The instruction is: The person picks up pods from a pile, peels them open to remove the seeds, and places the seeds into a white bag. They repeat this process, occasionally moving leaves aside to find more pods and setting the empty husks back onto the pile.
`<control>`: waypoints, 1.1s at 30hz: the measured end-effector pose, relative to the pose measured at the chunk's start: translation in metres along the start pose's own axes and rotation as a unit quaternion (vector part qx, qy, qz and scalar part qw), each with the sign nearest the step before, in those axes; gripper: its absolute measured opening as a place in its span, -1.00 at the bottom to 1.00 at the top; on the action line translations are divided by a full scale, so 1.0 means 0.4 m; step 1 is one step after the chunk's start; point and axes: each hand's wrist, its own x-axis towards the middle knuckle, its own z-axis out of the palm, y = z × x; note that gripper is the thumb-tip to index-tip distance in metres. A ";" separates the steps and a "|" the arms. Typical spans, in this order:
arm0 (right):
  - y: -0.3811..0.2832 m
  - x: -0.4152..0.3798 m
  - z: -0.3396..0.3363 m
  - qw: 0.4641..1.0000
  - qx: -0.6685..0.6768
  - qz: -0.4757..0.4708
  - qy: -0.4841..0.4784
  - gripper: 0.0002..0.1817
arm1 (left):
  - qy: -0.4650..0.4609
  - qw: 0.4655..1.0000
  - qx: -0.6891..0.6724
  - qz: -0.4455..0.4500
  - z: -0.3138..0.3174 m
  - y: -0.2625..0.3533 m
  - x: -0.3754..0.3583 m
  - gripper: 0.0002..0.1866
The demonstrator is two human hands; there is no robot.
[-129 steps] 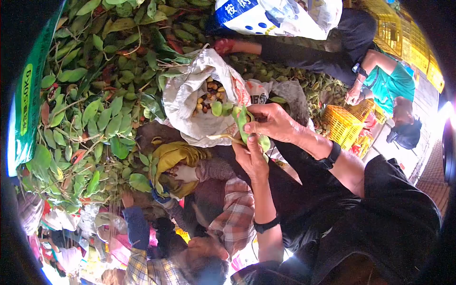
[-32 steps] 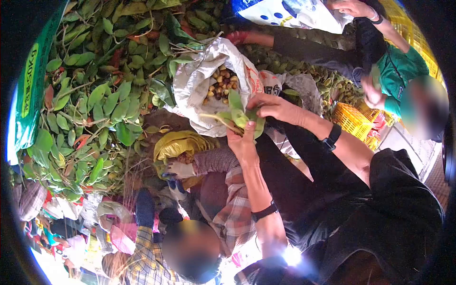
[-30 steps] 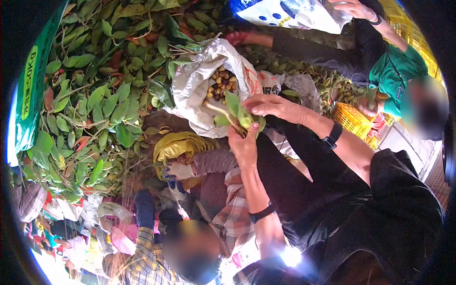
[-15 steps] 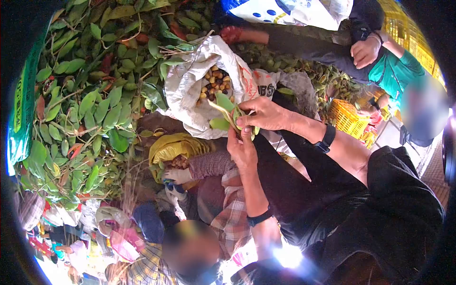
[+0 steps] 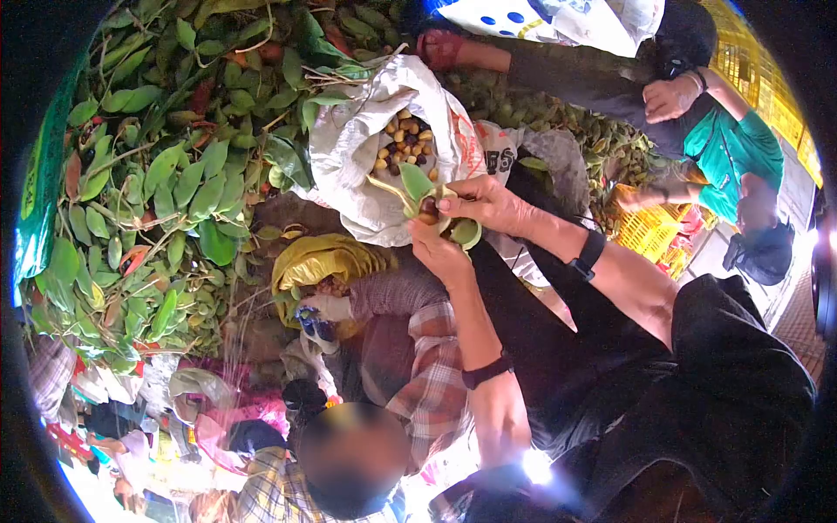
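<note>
Looking like creased plastic on the white sack (image 5: 347, 161), shining on the brown seed (image 5: 428, 207), showing rigid plastic on the yellow crate (image 5: 643, 230) and matt cloth on the black shirt (image 5: 737, 349).

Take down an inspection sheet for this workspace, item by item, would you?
Surface: thickly piled green leaves; no worktop seen.
Job's things: leafy sprig with a brown seed, held near a white sack containing loose seeds.
Clutter: blue-and-white bag at the view's top edge.
Grips: left grip holds the sprig; right grip is at the brown seed, exact contact unclear.
Cables: nothing seen.
Surroundings: person in green, yellow crate, co-worker's gloved hand at a yellow bag.
</note>
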 end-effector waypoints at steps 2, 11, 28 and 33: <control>0.034 0.002 -0.001 1.000 0.023 -0.012 -0.004 -0.62 | 0.052 0.990 -0.042 -0.120 -0.003 0.006 0.020 -0.36; -0.046 0.050 -0.027 0.891 -0.437 -0.124 -0.010 -0.42 | -0.059 0.970 0.224 -0.069 -0.036 -0.029 0.032 -0.46; 0.054 0.172 -0.007 0.853 -0.462 -0.138 0.197 -0.50 | 0.051 0.982 0.016 -0.184 -0.080 -0.025 0.069 -0.48; -0.002 0.084 -0.036 0.918 -0.360 -0.089 0.139 -0.35 | 0.025 0.978 -0.039 -0.202 -0.126 -0.024 0.071 -0.46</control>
